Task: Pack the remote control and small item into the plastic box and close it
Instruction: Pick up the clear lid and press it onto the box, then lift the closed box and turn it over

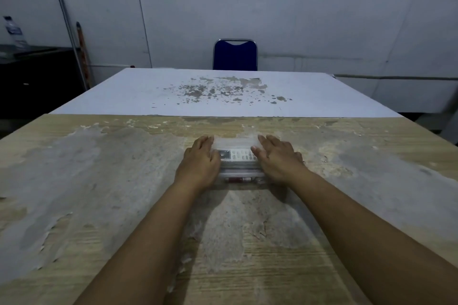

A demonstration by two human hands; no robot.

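Two hands: both of mine lie flat on the clear plastic box point(236, 142), one at each end.
Left hand point(199, 160): palm down over the left end, fingers point(205, 141) together and stretched away from me along the box edge, thumb tucked in toward the remote; pressing rather than gripping.
Right hand point(277, 157): palm down over the right end, fingers point(269, 141) slightly spread and pointing away from me, thumb tip touching the right end of the remote's window; also pressing, nothing clamped.
Lid: I cannot tell whether it is fully latched; it looks down over the box under my palms.
Remote control point(236, 155): white, lying lengthwise left to right inside the box, seen through the clear top between my hands, its small screen toward my left hand.
Small item point(239, 179): a slim reddish and pale piece along the box's near side, just below the remote, seen through the plastic.
Surface point(99, 181): worn wood-grain top with grey peeled patches; the box sits near its far edge, in the middle.
Beyond: a second white surface point(148, 91) with flaked paint butts against mine; a blue chair point(235, 56) stands at its far side.
Far left: a dark cabinet point(37, 74) with poles leaning beside it.
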